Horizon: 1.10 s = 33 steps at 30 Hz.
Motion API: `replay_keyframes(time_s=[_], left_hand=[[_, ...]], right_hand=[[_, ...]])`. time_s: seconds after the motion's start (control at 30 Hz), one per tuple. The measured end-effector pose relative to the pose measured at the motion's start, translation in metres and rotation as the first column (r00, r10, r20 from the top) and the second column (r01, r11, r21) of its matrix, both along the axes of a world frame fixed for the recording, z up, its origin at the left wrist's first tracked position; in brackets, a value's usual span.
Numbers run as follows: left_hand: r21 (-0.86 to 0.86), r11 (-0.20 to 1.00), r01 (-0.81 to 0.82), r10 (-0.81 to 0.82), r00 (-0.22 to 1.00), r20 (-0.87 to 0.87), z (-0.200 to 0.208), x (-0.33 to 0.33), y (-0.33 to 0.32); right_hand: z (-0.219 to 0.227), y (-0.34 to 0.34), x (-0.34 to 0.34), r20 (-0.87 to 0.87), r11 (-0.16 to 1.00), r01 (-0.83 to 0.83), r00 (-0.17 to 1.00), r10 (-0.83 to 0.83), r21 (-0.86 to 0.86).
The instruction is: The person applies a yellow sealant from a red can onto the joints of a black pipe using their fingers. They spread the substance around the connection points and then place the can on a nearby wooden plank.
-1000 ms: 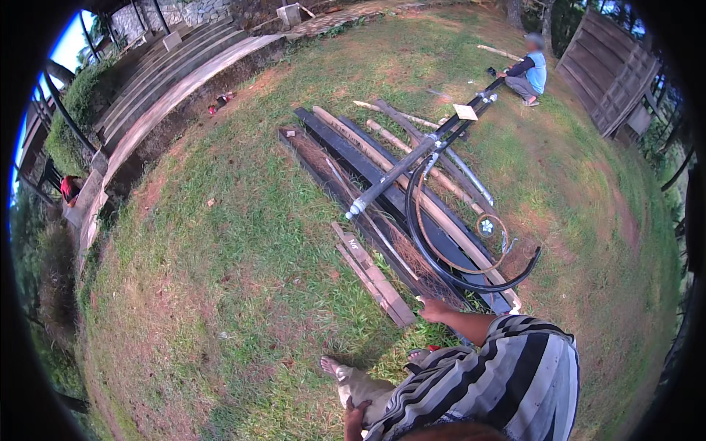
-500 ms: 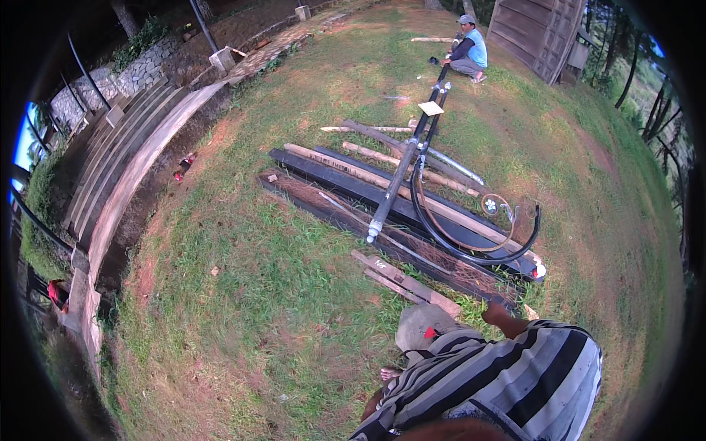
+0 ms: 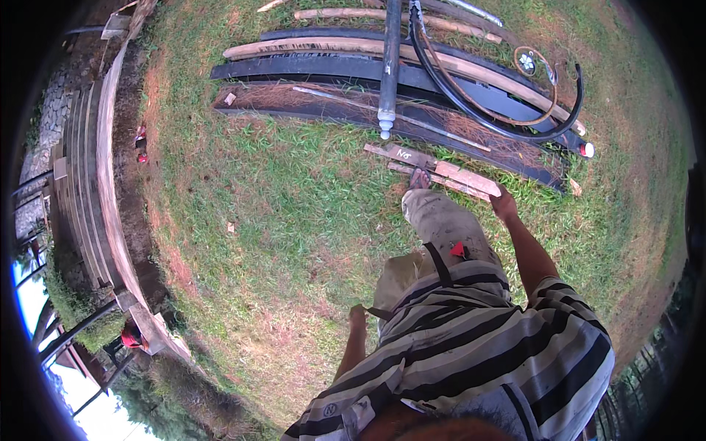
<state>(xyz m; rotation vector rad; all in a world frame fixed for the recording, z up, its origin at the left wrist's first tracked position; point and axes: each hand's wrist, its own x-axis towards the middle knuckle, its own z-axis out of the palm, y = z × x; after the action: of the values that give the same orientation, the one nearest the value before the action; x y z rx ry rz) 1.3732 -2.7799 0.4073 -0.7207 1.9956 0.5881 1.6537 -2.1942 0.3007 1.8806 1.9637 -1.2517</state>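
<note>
My right hand (image 3: 504, 206) is stretched forward and low, its fingers curled. It overlaps the right end of a short pale wooden board (image 3: 467, 178) on the grass; whether it touches the board cannot be told. My left hand (image 3: 357, 316) hangs closed beside my left leg, next to the loose end of a dark strap (image 3: 380, 313) at my waist. Anything inside either hand is hidden. Further left, a grey plank with white marks (image 3: 401, 154) lines up with the pale board, and my forward foot (image 3: 419, 178) is at these boards.
Beyond lie long dark troughs (image 3: 309, 70) strewn with brown needles, a long timber (image 3: 323, 45), and a dark pipe (image 3: 390, 70) lying across them. A black hose (image 3: 471, 110) curves at the right. A stone-edged path with steps (image 3: 88, 191) runs along the left.
The view has tipped downward, and the person crouching at the far end of the pipe is out of it. My right arm has straightened forward; my left hand has come into sight.
</note>
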Motion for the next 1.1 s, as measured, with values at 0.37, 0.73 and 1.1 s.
replay_keyframes(time_s=[0.37, 0.73, 1.1], left_hand=[[-0.125, 0.36, 0.924, -0.924, 0.336, -0.18, -0.09, -0.173, 0.273], [0.056, -0.276, 0.959, -0.949, -0.263, -0.175, -0.162, -0.169, 0.343], [0.146, -0.246, 0.958, -0.945, -0.203, -0.257, -0.158, -0.215, 0.342]], right_hand=[[-0.13, -0.022, -0.322, -0.402, 0.785, 0.231, 0.756, -0.516, -0.575], [-0.195, 0.046, -0.442, -0.405, 0.388, 0.262, -0.009, -0.914, -0.883], [-0.224, 0.051, -0.479, -0.494, 0.68, 0.465, 0.469, -0.732, -0.567]])
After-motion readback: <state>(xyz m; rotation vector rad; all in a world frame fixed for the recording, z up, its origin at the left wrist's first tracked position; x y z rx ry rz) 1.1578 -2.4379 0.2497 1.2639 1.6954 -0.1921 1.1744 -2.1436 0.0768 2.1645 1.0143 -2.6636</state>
